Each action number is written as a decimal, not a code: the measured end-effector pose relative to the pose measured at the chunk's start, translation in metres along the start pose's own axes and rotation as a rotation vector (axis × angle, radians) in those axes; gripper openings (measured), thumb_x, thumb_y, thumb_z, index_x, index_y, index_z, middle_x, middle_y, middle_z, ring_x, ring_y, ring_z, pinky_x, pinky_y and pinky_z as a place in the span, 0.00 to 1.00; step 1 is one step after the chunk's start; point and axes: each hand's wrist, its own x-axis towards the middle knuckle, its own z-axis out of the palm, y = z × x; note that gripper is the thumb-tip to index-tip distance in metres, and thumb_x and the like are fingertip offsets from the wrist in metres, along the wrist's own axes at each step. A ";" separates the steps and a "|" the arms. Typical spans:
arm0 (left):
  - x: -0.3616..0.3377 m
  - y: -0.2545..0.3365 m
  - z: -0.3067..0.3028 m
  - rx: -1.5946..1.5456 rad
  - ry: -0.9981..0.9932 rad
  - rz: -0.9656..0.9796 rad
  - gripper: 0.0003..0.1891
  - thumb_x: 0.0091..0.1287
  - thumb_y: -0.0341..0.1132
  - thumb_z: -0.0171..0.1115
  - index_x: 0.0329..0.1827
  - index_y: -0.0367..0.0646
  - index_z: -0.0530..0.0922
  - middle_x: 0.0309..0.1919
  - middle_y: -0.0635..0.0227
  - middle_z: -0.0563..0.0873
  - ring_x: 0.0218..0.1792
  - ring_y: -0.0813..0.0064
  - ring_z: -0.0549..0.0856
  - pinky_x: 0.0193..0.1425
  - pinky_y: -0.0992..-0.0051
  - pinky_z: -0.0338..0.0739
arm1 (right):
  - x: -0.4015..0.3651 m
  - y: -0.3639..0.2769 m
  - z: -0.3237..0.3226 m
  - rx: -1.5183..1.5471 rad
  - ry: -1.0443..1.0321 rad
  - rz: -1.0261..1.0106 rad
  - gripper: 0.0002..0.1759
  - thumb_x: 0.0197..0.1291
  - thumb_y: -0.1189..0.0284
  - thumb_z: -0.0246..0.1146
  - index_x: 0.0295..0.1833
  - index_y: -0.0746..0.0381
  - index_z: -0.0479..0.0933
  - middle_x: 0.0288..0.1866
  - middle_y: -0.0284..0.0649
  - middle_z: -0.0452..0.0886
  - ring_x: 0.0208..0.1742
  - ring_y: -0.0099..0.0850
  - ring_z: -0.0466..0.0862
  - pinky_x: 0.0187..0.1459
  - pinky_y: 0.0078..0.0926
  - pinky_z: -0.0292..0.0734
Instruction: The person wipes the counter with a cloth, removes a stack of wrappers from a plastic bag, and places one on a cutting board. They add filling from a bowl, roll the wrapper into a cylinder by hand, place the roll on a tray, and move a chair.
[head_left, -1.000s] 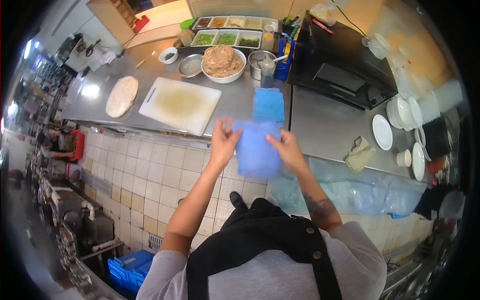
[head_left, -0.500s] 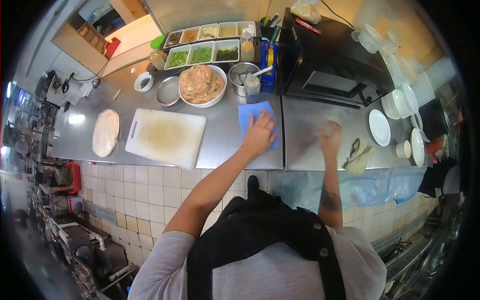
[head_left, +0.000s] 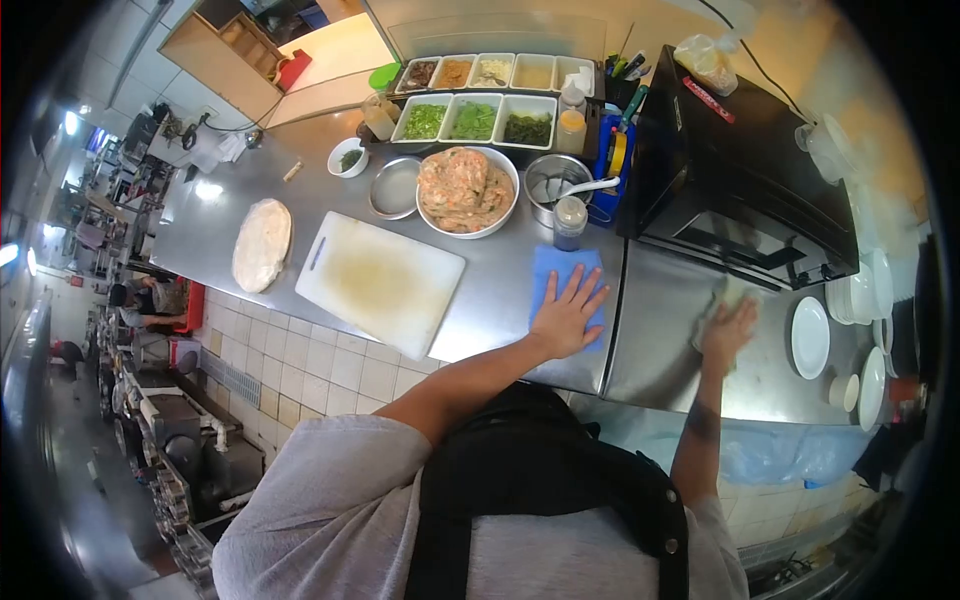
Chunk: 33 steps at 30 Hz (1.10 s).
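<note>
On the steel counter, a blue cloth point(head_left: 550, 265) lies spread, and my left hand point(head_left: 568, 318) rests flat on it with its fingers apart. A sauce bottle point(head_left: 569, 222) stands at the cloth's far edge. In front of the black oven point(head_left: 735, 180), my right hand point(head_left: 728, 332) is over the counter, blurred, its fingers looking spread. A pale, smeared cloth point(head_left: 735, 290) shows at its fingertips; how far it extends under the hand cannot be made out.
A white cutting board point(head_left: 385, 285) and round dough point(head_left: 262, 247) lie left. Behind are a bowl of meat mixture point(head_left: 462, 190), a metal pot point(head_left: 545, 178) and a tray of toppings point(head_left: 473, 118). White plates point(head_left: 810, 338) and a cup point(head_left: 843, 392) stand right.
The view has shifted, so the counter items appear further right. My right hand has moved over the pale cloth, away from the counter's front edge. My left hand stays on the blue cloth.
</note>
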 end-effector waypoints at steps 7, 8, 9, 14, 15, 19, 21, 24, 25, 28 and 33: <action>0.000 -0.002 0.006 -0.013 0.021 -0.030 0.37 0.64 0.54 0.56 0.74 0.49 0.60 0.77 0.58 0.49 0.77 0.52 0.46 0.72 0.37 0.43 | -0.100 -0.083 -0.042 0.204 -0.314 -0.386 0.35 0.66 0.63 0.54 0.76 0.60 0.54 0.78 0.45 0.54 0.79 0.43 0.52 0.74 0.57 0.39; 0.000 -0.003 0.006 -0.026 0.025 -0.021 0.37 0.64 0.54 0.56 0.74 0.49 0.60 0.77 0.58 0.49 0.77 0.52 0.46 0.72 0.36 0.43 | -0.122 -0.073 -0.049 0.195 -0.388 -0.395 0.35 0.65 0.65 0.54 0.76 0.60 0.54 0.78 0.45 0.55 0.79 0.43 0.52 0.74 0.56 0.38; -0.001 -0.002 0.007 -0.040 0.025 -0.013 0.37 0.64 0.55 0.56 0.74 0.49 0.60 0.77 0.58 0.49 0.77 0.52 0.46 0.72 0.36 0.42 | -0.137 -0.059 -0.060 0.162 -0.427 -0.391 0.34 0.64 0.66 0.54 0.75 0.60 0.56 0.77 0.45 0.57 0.78 0.43 0.53 0.74 0.57 0.38; -0.003 -0.004 0.002 -0.135 0.020 -0.003 0.36 0.65 0.54 0.54 0.74 0.47 0.60 0.77 0.56 0.50 0.77 0.53 0.45 0.74 0.38 0.37 | -0.146 0.064 -0.061 0.070 -0.149 -0.300 0.28 0.64 0.70 0.53 0.69 0.63 0.65 0.68 0.49 0.70 0.69 0.50 0.69 0.71 0.55 0.52; -0.008 -0.006 -0.004 -0.209 0.015 0.026 0.37 0.65 0.54 0.55 0.74 0.47 0.60 0.77 0.56 0.51 0.77 0.53 0.45 0.74 0.39 0.37 | -0.135 0.090 -0.061 0.041 -0.119 -0.241 0.27 0.64 0.71 0.52 0.69 0.64 0.65 0.65 0.51 0.73 0.65 0.51 0.72 0.67 0.52 0.60; -0.049 -0.042 -0.038 -0.324 0.203 0.118 0.31 0.63 0.46 0.60 0.68 0.45 0.68 0.71 0.53 0.63 0.74 0.52 0.57 0.73 0.44 0.49 | -0.084 0.158 -0.065 -0.205 -0.209 -0.073 0.25 0.64 0.72 0.53 0.66 0.67 0.67 0.56 0.54 0.78 0.54 0.54 0.79 0.53 0.43 0.75; -0.086 -0.096 -0.039 -0.391 0.351 0.096 0.21 0.62 0.38 0.61 0.58 0.41 0.74 0.62 0.53 0.74 0.66 0.52 0.69 0.70 0.51 0.60 | -0.065 0.137 -0.072 0.110 -0.032 0.081 0.25 0.64 0.70 0.54 0.66 0.66 0.67 0.55 0.55 0.78 0.55 0.53 0.78 0.55 0.44 0.73; -0.147 -0.199 -0.059 -0.174 0.577 -0.146 0.13 0.57 0.32 0.61 0.44 0.36 0.78 0.52 0.50 0.79 0.55 0.51 0.76 0.61 0.55 0.68 | -0.056 0.057 -0.078 0.346 -0.034 -0.102 0.24 0.67 0.70 0.51 0.67 0.64 0.66 0.60 0.56 0.76 0.60 0.51 0.77 0.59 0.42 0.70; -0.163 -0.223 -0.078 -0.247 0.558 -0.349 0.12 0.57 0.30 0.59 0.43 0.36 0.78 0.50 0.49 0.79 0.53 0.49 0.76 0.60 0.55 0.69 | -0.063 0.018 -0.086 0.314 -0.103 -0.152 0.26 0.69 0.67 0.50 0.69 0.66 0.64 0.64 0.57 0.72 0.64 0.50 0.74 0.63 0.41 0.67; -0.197 -0.317 -0.111 0.047 0.545 -0.327 0.16 0.59 0.32 0.59 0.49 0.36 0.76 0.55 0.48 0.77 0.57 0.47 0.74 0.63 0.55 0.67 | -0.106 -0.093 -0.099 0.596 -0.141 -0.274 0.24 0.71 0.70 0.50 0.70 0.66 0.64 0.65 0.53 0.72 0.67 0.43 0.72 0.67 0.35 0.64; -0.182 -0.393 -0.133 0.125 0.237 -0.212 0.23 0.65 0.39 0.58 0.63 0.45 0.71 0.66 0.58 0.71 0.69 0.54 0.65 0.70 0.45 0.56 | -0.200 -0.294 -0.118 0.582 -0.211 -0.324 0.26 0.60 0.72 0.61 0.65 0.62 0.70 0.65 0.50 0.72 0.68 0.47 0.70 0.67 0.41 0.62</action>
